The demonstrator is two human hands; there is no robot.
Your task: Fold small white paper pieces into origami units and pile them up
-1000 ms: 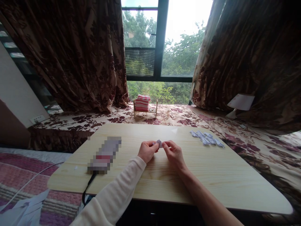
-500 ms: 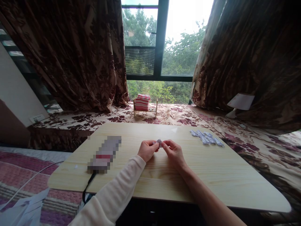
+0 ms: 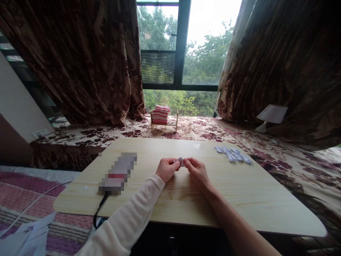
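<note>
Between my two hands, over the middle of the wooden table (image 3: 149, 199), is a small piece of folded white paper (image 3: 181, 162). My left hand (image 3: 167, 169), below a white sleeve, pinches it between thumb and fingers. My right hand (image 3: 196, 170) is closed on its right side, thumb and fingertips pressed together. Fingers cover most of the paper, so its full shape is hidden. Toward the far right of the table lies a group of several folded white paper pieces (image 3: 232, 154), apart from both hands.
A blurred-out flat object (image 3: 118, 174) with a black strap (image 3: 100, 208) lies on the table's left. Behind, the floral-covered ledge (image 3: 191, 131) holds a small rack of striped cloths (image 3: 160, 114) and a lamp (image 3: 271, 114). Loose white paper sheets (image 3: 29, 236) rest on the bed at lower left.
A little more of the folded paper shows between my fingertips. Both hands stay in almost the same place, and the view has shifted very slightly.
</note>
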